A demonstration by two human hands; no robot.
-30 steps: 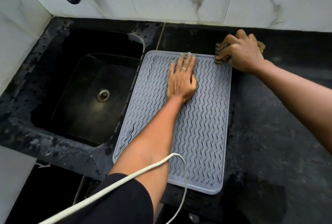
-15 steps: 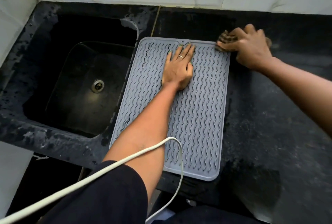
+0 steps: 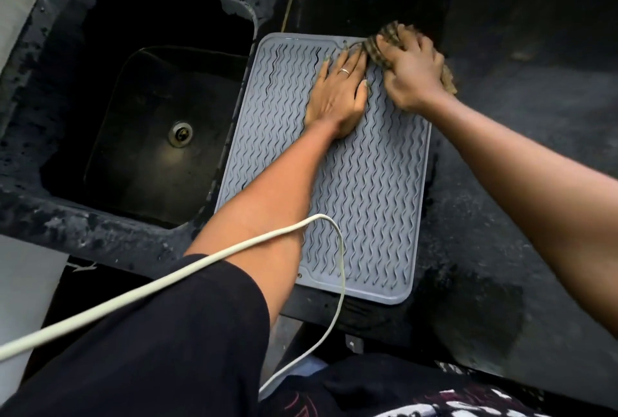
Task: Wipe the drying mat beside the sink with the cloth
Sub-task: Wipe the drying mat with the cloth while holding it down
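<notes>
Drying mat [image 3: 351, 182]: grey, wavy-ribbed, rectangular; lies flat on the black countertop [image 3: 518, 182], its left edge just beside the sink [image 3: 150, 115], its near edge reaching the counter's front.

Cloth [image 3: 384, 40]: checked brown, bunched. Half a second ago it lay off the mat's far right corner, on the counter; it now sits over that corner, partly on the ribs, with a tail showing past the wrist on the counter side.

Right hand [image 3: 411, 72]: has come leftward onto the mat since the earlier frame. Fingers curled over the cloth and gripping it, knuckles up, pressed down at the far right corner; forearm enters from the lower right, angled across the counter.

Left hand [image 3: 337, 95]: unchanged in place, flat on the mat's far half, palm down, fingers straight and together, pointing to the wall; ring [image 3: 344, 71] on one finger. Its fingertips touch the cloth's edge. Holds nothing. Forearm runs back to a dark sleeve [image 3: 150, 333].

Cable [image 3: 200, 263]: white, loops over the left forearm and the mat's near end.

Drain [image 3: 181, 134]: metal, in the sink's floor.
</notes>
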